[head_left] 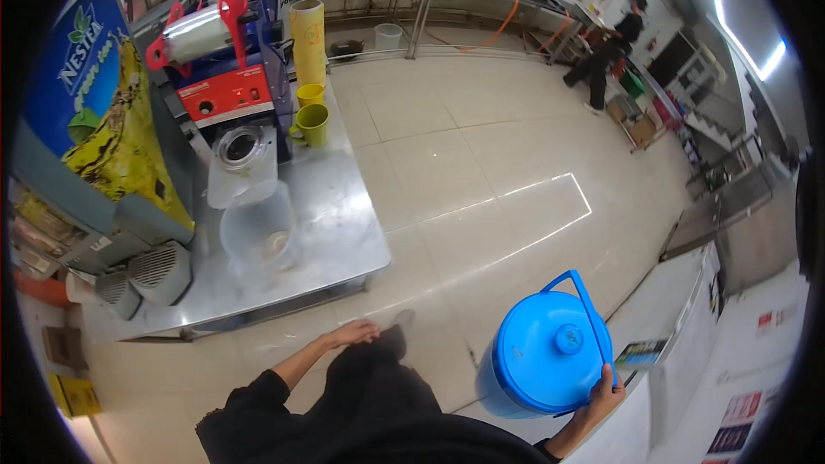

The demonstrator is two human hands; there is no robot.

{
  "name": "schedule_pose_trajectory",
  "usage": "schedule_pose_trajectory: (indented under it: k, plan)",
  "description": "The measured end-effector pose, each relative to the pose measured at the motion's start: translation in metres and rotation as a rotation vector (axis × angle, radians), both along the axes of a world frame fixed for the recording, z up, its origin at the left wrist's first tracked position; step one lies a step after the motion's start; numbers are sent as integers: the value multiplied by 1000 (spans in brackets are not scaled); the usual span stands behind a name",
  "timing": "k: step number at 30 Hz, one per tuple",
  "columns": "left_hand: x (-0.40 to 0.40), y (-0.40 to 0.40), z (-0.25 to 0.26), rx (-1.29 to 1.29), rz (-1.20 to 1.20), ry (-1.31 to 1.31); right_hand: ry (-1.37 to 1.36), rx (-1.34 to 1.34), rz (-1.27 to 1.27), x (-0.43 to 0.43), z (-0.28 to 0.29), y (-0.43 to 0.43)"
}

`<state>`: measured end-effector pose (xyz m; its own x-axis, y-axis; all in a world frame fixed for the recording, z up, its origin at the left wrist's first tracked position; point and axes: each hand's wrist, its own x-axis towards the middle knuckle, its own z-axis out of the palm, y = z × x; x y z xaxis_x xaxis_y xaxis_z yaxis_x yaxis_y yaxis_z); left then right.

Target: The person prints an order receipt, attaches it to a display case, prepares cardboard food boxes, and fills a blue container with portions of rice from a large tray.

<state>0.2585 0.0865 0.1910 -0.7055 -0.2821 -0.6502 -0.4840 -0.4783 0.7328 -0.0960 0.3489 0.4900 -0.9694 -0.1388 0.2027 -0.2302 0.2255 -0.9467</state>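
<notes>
A round blue lidded drink cooler [548,351] is on my right, with a screw cap in the middle of its lid. Its blue carrying handle [592,316] stands up above the lid. My right hand [604,393] grips the cooler where the handle meets the rim; part of the fingers is hidden. My left hand [353,333] hangs in front of my body with loose fingers and nothing in it. The nearest furniture to that hand is a steel table [338,206], which carries a clear plastic pitcher [258,232].
A cup sealing machine [225,93], yellow-green mugs [312,125] and a drink dispenser [129,135] stand on the left table. White chest freezers [683,316] line the right. Tiled floor [464,187] lies ahead. A person [612,51] walks near the far right.
</notes>
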Motion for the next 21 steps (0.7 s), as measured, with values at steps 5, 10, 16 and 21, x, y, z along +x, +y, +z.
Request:
schedule_pose_trajectory:
  k: [5, 10, 16, 21]
  plan:
    - [-186, -87, 45, -143, 34, 453, 18, -82, 63, -100, 23, -125]
    - [-325, -179, 107, -165, -157, 482, 16, -104, 171, -184, 25, -242]
    - [-403, -308, 46, -253, -79, 271, -9, -67, 303, -281, 17, -417]
    - [-384, -412, 58, -35, 396, 101, 4, 70, 519, -349, 8, -577]
